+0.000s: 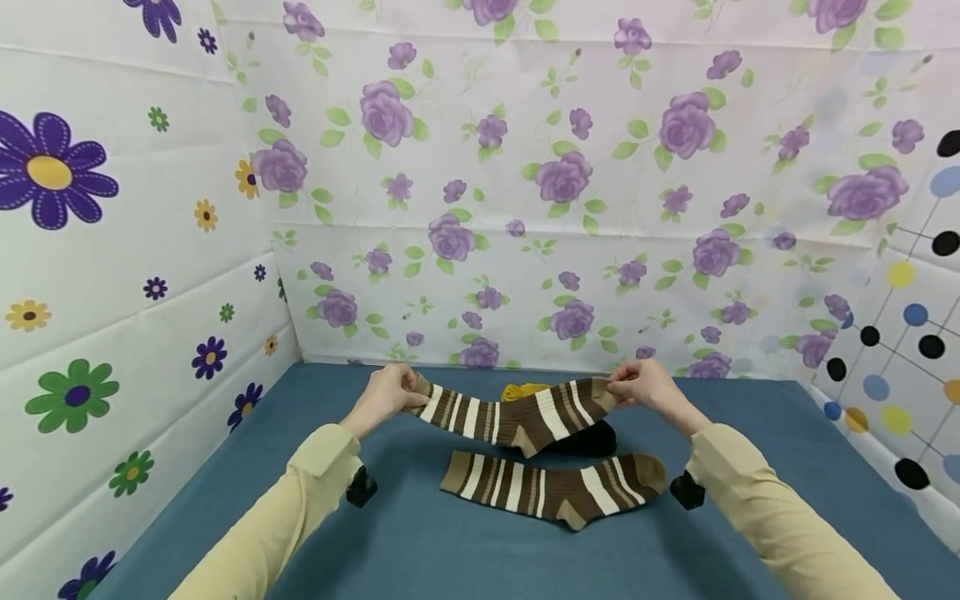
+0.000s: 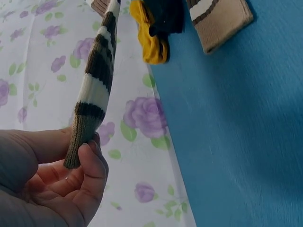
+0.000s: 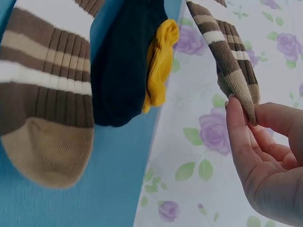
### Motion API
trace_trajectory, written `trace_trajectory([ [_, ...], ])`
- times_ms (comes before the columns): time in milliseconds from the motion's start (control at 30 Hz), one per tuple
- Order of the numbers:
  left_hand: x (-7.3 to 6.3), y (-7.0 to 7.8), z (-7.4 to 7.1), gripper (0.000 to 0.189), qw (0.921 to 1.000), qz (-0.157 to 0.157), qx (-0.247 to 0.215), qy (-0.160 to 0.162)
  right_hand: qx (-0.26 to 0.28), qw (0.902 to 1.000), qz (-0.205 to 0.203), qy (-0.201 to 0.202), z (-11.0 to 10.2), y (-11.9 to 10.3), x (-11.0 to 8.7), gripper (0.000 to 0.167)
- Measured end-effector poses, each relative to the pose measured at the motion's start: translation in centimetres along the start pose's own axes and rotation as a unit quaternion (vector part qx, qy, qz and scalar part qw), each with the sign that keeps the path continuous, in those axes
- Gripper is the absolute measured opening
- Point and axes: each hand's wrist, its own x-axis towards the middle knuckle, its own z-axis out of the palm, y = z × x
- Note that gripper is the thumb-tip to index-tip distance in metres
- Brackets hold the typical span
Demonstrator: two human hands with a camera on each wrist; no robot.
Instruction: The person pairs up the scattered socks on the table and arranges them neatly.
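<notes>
A brown sock with white and tan stripes (image 1: 480, 419) is stretched sideways above the table between both hands. My left hand (image 1: 386, 396) pinches its tan cuff between thumb and fingers, seen closely in the left wrist view. At the tan toe end, my right hand (image 1: 647, 387) pinches the fabric with thumb and fingertips. Below the held sock, a matching striped sock (image 1: 551, 490) lies flat on the table, its toe to the right. The held sock partly hides a dark sock (image 3: 125, 61) and a yellow sock (image 3: 162, 61) lying behind it.
A blue cloth (image 1: 420, 558) covers the table. Floral sheeting (image 1: 525, 275) hangs along its back edge. Flower-printed sheeting (image 1: 135, 333) stands on the left, and dotted sheeting (image 1: 900, 350) on the right. Each wrist carries a small black camera (image 1: 362, 487).
</notes>
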Motion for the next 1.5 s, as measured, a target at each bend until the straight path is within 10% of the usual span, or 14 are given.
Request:
trace_trajectory([
  [1500, -1.5, 2.0, 5.4, 0.020, 0.9888, 0.057, -0.035, -0.134, -0.049, 0.9815, 0.069, -0.172, -4.9, 2.5, -3.3, 0.009],
])
